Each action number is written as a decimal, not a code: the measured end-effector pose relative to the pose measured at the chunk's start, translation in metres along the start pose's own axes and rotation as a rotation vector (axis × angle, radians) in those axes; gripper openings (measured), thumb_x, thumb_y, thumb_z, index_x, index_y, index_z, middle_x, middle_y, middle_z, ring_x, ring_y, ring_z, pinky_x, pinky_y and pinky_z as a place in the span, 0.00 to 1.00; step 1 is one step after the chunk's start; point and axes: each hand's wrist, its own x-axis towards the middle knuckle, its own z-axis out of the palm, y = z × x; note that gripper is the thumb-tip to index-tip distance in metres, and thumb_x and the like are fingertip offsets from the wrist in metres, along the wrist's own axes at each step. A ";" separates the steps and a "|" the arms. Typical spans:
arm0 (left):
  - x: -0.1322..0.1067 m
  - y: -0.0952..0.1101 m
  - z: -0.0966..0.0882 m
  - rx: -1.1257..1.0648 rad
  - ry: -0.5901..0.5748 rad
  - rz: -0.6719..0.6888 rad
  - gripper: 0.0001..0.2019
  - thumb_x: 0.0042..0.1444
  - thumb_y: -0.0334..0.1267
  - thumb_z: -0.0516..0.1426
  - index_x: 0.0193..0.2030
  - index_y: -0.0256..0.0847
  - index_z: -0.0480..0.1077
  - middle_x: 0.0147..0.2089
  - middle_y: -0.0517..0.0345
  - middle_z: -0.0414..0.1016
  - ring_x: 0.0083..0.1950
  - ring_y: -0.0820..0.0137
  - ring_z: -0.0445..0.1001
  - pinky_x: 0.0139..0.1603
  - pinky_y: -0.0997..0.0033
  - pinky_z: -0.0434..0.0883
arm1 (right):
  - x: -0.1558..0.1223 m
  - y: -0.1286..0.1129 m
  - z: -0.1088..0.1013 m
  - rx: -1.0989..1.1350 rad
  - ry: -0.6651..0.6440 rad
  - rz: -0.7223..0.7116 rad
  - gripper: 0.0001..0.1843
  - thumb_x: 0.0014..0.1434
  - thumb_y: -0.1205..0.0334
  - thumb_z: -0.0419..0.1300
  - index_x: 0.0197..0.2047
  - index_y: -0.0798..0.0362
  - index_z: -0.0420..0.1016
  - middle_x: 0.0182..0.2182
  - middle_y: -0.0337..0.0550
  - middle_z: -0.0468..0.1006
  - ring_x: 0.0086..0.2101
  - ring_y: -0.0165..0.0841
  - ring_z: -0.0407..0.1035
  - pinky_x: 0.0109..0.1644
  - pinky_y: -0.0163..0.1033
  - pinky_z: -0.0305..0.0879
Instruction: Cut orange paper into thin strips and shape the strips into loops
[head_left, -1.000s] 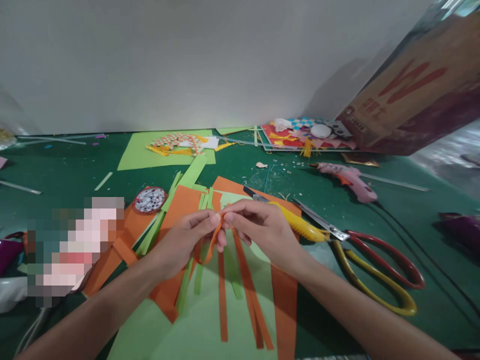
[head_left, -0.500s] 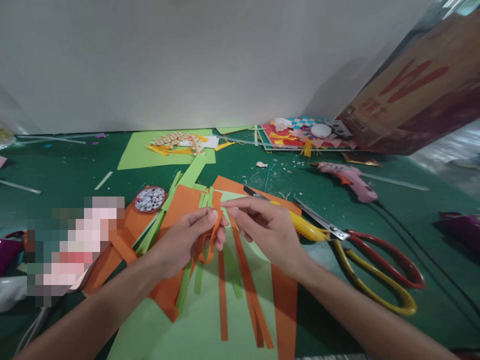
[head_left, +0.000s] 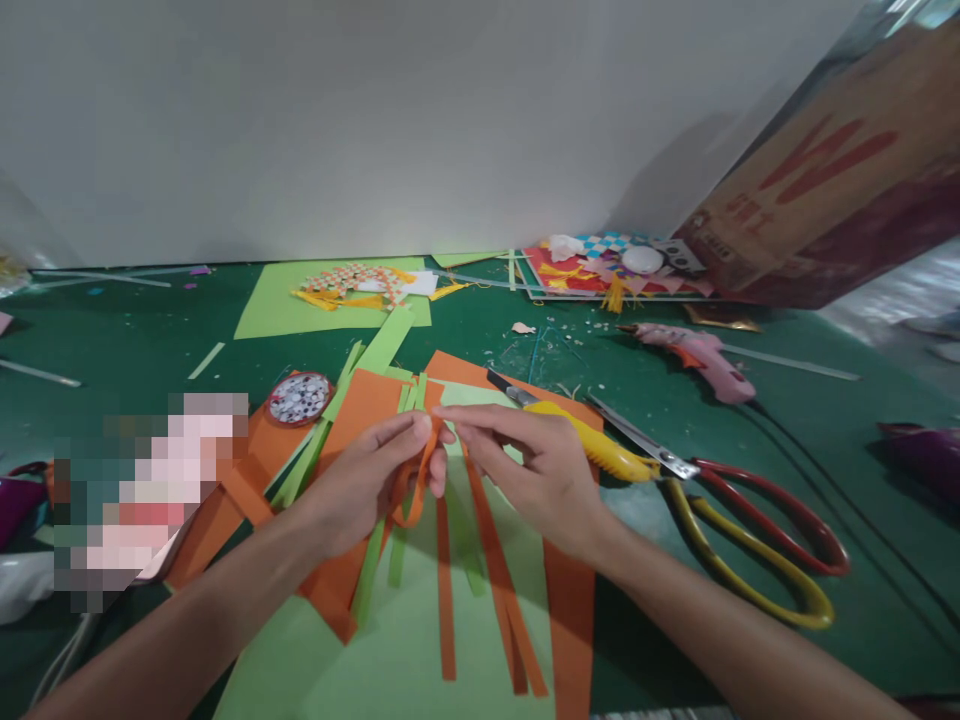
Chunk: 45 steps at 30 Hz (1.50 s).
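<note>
My left hand [head_left: 375, 470] pinches a narrow orange paper strip [head_left: 414, 508], which bends down into a loop below the thumb. Close beside it, my right hand [head_left: 534, 458] has thumb and index finger brought together at the strip's upper end; the fingertips partly cover what lies between them. Under both hands lie light green paper sheets [head_left: 405, 650] and orange paper sheets [head_left: 570, 610]. Loose orange strips [head_left: 446, 610] and green strips [head_left: 367, 580] are spread over the sheets.
To the right lie scissors [head_left: 757, 520] with red and yellow handles, a yellow craft knife [head_left: 592, 440] and a pink glue gun [head_left: 697, 360]. Left is a round tin of googly eyes [head_left: 300, 398]. Woven paper pieces [head_left: 352, 285] lie behind; a paper bag [head_left: 825, 180] stands back right.
My right hand has shifted slightly left, its fingertips closer to the strip's top in my left hand. More of the yellow craft knife shows. The loop has moved slightly left.
</note>
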 end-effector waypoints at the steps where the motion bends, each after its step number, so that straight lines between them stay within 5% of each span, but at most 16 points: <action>1: 0.000 0.001 0.001 -0.004 0.002 0.000 0.14 0.53 0.47 0.61 0.31 0.37 0.69 0.23 0.63 0.69 0.25 0.78 0.67 0.25 0.80 0.61 | 0.000 0.001 0.000 -0.009 0.001 -0.001 0.15 0.60 0.65 0.52 0.42 0.52 0.80 0.24 0.40 0.78 0.22 0.27 0.67 0.25 0.32 0.62; 12: 0.001 -0.001 0.000 -0.035 -0.021 -0.005 0.15 0.51 0.48 0.62 0.31 0.37 0.70 0.25 0.62 0.71 0.25 0.77 0.68 0.23 0.79 0.61 | 0.000 -0.001 0.002 -0.022 0.009 -0.074 0.17 0.59 0.67 0.51 0.41 0.47 0.81 0.26 0.38 0.80 0.25 0.28 0.71 0.30 0.33 0.68; 17: 0.000 0.000 0.001 -0.030 -0.018 0.006 0.14 0.52 0.48 0.62 0.30 0.37 0.70 0.23 0.62 0.70 0.25 0.78 0.67 0.25 0.80 0.61 | -0.001 0.002 0.002 -0.062 0.029 -0.024 0.16 0.59 0.65 0.53 0.45 0.52 0.80 0.23 0.38 0.77 0.17 0.24 0.59 0.21 0.31 0.58; 26: 0.001 -0.004 -0.004 0.137 -0.035 -0.009 0.14 0.57 0.48 0.57 0.32 0.38 0.71 0.25 0.60 0.71 0.27 0.75 0.68 0.28 0.77 0.61 | 0.005 0.001 -0.002 0.314 -0.004 0.210 0.11 0.56 0.57 0.58 0.31 0.55 0.78 0.16 0.34 0.66 0.15 0.22 0.55 0.17 0.31 0.53; 45: 0.001 -0.006 -0.006 0.147 -0.097 0.009 0.16 0.57 0.49 0.57 0.27 0.38 0.69 0.24 0.60 0.71 0.29 0.74 0.68 0.34 0.76 0.61 | 0.006 -0.001 -0.006 0.471 -0.152 0.246 0.12 0.53 0.55 0.63 0.26 0.54 0.72 0.17 0.34 0.70 0.17 0.21 0.59 0.20 0.30 0.54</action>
